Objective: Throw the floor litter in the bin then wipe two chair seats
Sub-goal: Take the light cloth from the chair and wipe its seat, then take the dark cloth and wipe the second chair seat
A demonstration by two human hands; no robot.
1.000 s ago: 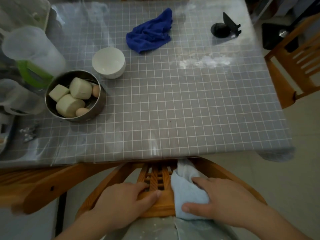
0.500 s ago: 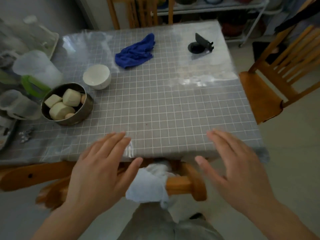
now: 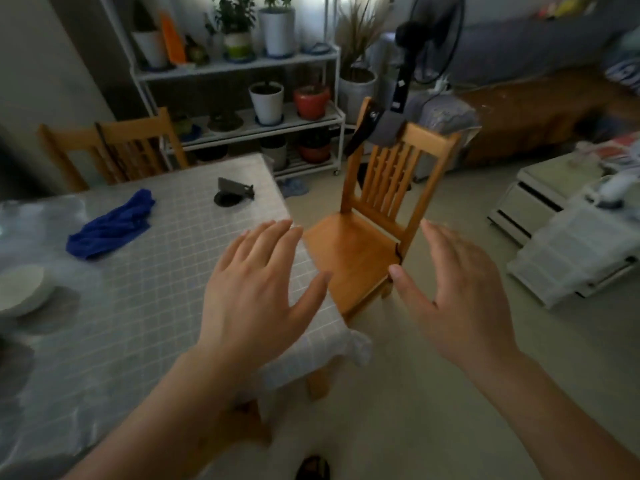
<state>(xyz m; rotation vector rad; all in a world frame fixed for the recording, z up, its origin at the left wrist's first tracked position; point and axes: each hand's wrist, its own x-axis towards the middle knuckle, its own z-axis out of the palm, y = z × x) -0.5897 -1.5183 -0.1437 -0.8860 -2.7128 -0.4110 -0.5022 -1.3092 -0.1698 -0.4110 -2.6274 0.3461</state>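
Both my hands are raised in front of me, palms down, fingers spread and holding nothing. My left hand [image 3: 256, 292] hovers over the table's right corner. My right hand [image 3: 453, 292] floats over the floor just right of a wooden chair [image 3: 349, 251] with a bare seat, which stands beside the table's right edge. Dark cloth hangs on that chair's backrest. A second wooden chair [image 3: 128, 150] stands at the table's far side. A blue rag [image 3: 110, 226] lies crumpled on the table. The light cloth and the near chair are out of view.
The table [image 3: 138, 306] with its grey checked cover fills the left; a white bowl [image 3: 20, 289] and a black phone stand [image 3: 232, 195] sit on it. A plant shelf [image 3: 242, 98] and a fan [image 3: 426, 46] stand behind. White plastic drawers [image 3: 568, 244] are at right.
My hands let go of the near chair's back and the light cloth left on it, and rose open. My view swung up and to the right, towards the side chair.
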